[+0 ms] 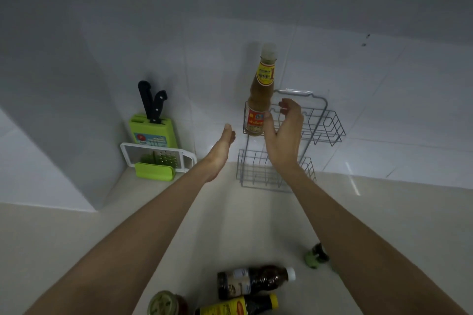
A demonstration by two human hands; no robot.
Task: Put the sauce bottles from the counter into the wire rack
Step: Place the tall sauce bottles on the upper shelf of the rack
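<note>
One tall bottle of tan sauce with a yellow-and-red label (260,94) stands upright at the left end of the upper tier of the grey two-tier wire rack (325,125) fixed to the white tiled wall. The right hand (282,135) is beside it, fingers curved and spread open, holding nothing; whether the thumb touches the bottle I cannot tell. The left hand (220,153) hangs flat and open, empty, left of the rack.

Three containers lie or stand on the beige tabletop (76,238) near the bottom edge: one dark sauce bottle with a white cap (253,280) on its side, one yellow-labelled dark bottle with a yellow cap (238,305) on its side, and one jar with a pale green lid (165,304). One small green object (316,257) sits by the right forearm.

In the corner, one green knife block (151,130) holds two black-handled knives (152,102), with one white-framed grater (156,160) before it.
</note>
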